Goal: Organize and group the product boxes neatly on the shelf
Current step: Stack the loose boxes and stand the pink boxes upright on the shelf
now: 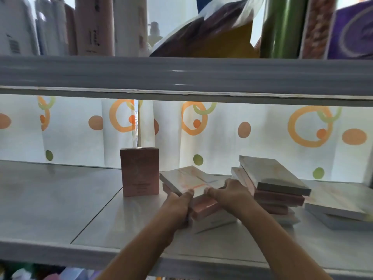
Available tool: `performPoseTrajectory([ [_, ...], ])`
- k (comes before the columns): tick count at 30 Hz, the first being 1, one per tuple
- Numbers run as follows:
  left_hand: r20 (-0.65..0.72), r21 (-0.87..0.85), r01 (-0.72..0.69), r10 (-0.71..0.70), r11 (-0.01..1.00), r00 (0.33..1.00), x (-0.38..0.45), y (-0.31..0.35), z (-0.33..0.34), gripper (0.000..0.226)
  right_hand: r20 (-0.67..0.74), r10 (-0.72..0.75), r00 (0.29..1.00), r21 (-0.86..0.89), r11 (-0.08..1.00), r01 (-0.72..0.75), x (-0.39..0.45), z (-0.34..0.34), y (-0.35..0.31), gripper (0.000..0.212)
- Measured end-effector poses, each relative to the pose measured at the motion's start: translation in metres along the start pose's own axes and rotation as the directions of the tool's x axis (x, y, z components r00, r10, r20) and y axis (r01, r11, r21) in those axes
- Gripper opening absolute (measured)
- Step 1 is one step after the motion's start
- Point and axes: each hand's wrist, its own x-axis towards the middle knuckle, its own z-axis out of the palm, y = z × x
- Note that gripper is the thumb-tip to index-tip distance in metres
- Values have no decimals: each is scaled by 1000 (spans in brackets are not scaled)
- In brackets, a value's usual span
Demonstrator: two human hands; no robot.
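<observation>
A loose stack of flat boxes lies in the middle of the grey shelf (60, 209); its top box is pale and marbled (185, 179), with a pink box (203, 207) beneath. My left hand (177, 207) grips the stack's left edge, thumb on the pale top box. My right hand (230, 194) holds the stack's right side, thumb also on top. A pink box (139, 171) stands upright just left of the stack. A second untidy pile (276, 186) of pale and pink boxes leans at the right. Further right lie flat pale boxes (339, 205).
The shelf above (181, 75) hangs low over the work area and carries bottles (94, 25), a foil bag (205, 33) and a green cylinder (282, 27). A curtain with orange rings (252, 126) backs the shelf. More goods show below the front edge (50, 273).
</observation>
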Motion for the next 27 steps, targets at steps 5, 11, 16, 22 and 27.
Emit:
performPoseTrajectory([
  [5,-1,34,15,-15,999,1000,10,4,7,21,-8,59,998,21,998,-59,12,-1,4,56],
  [11,27,-1,41,-41,999,999,42,11,11,47,-76,23,997,60,998,-18,24,3,12,56],
  [16,-54,14,28,-27,1000,998,66,12,37,43,-119,79,990,129,990,-64,45,7,21,61],
  [22,-36,23,-139,139,990,990,90,0,54,38,-282,146,948,125,986,-115,66,19,35,66],
  [27,-77,30,-257,259,966,963,120,-16,57,52,-465,132,875,167,984,-60,70,32,48,71],
])
